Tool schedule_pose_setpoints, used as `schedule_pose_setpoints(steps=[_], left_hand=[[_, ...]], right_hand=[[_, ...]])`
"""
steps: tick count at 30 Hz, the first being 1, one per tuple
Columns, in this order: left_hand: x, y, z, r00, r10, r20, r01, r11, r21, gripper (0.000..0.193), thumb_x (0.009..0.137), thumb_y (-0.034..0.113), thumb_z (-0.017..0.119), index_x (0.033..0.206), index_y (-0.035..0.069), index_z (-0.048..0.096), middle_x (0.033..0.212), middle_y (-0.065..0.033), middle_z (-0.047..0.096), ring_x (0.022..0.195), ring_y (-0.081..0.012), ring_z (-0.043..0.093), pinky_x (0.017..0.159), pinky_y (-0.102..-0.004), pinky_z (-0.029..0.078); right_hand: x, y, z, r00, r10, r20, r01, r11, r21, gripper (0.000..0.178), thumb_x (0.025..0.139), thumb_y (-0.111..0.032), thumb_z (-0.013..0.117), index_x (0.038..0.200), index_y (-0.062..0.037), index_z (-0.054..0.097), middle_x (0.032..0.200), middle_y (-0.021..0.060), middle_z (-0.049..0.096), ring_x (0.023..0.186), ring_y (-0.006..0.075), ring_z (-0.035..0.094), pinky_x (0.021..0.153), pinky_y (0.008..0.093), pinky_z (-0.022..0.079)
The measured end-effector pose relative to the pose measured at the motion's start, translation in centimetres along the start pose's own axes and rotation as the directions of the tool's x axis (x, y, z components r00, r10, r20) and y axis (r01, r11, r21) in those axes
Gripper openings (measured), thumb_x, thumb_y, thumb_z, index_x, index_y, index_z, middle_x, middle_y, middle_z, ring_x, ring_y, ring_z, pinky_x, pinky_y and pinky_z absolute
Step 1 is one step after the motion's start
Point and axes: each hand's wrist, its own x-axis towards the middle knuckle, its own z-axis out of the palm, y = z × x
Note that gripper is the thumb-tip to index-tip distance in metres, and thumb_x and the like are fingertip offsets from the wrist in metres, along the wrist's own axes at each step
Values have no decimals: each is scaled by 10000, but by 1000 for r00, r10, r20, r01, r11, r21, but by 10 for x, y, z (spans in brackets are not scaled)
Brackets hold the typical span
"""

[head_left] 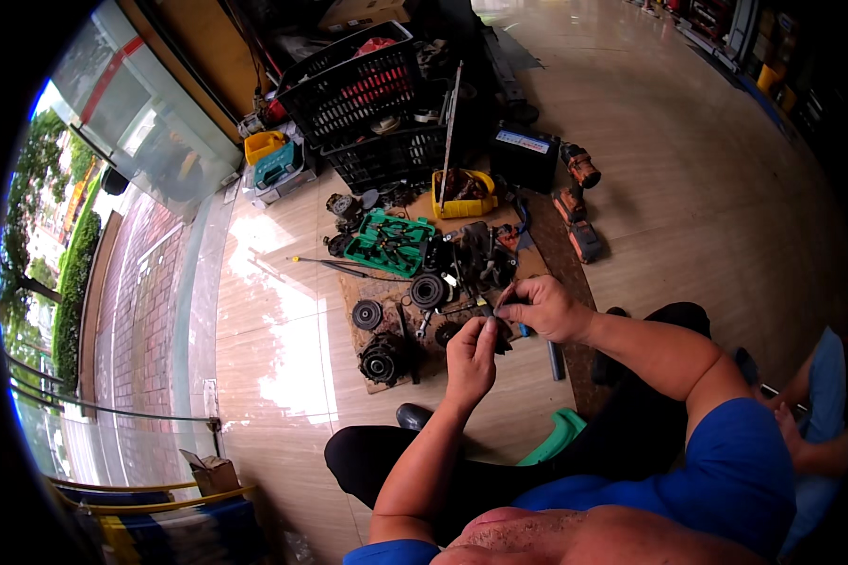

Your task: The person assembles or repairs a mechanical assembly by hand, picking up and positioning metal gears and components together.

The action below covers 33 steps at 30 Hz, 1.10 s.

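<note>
Both of my hands meet above the work area, fingers closed around a small dark part whose kind I cannot make out. My left hand pinches it from below with the thumb up. My right hand pinches at its upper right side with thumb and forefinger. Beyond them lie a dark, greasy machine part, a black pulley and an opened green tool case. To the left of my left hand sit a flat round disc and a blackened cylindrical unit on stained cardboard.
Black plastic crates stand at the back, near a yellow bin and a black battery. Orange-and-black cordless tools lie at right. A green stool is beneath me. Another person's hands show at the right edge.
</note>
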Motion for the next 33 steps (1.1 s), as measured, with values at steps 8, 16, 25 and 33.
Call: schedule_pose_setpoints(steps=[8,16,25,33], left_hand=[[1,0,-1,995,85,-51,-77,987,144,191,969,148,550,885,-19,589,674,-11,576,638,-55,502,564,-223,419],[0,-7,-6,999,-8,37,7,1000,21,284,1011,192,452,868,-13,588,684,-20,583,630,-67,521,574,-219,414],[1,-1,1,1000,-15,-8,16,1000,22,245,1002,165,462,924,-18,606,736,-29,619,673,-79,565,639,-220,446],[2,-1,-6,996,-57,68,60,998,-35,262,1007,168,439,867,-11,568,705,-40,601,651,-91,559,616,-230,445]], right_hand=[[0,7,0,1000,3,7,-3,999,53,103,887,-55,650,964,12,652,896,22,671,825,64,594,744,211,496],[-2,-1,1,999,-18,44,18,1000,12,95,888,-52,645,959,11,654,911,20,676,830,62,591,756,223,497],[4,12,-3,998,-58,-12,58,998,-19,102,894,-76,652,966,-5,652,874,14,657,762,47,570,680,210,469],[0,-1,-5,997,15,73,-15,1000,2,177,870,-62,677,1026,15,644,917,30,670,783,61,590,684,218,490]])
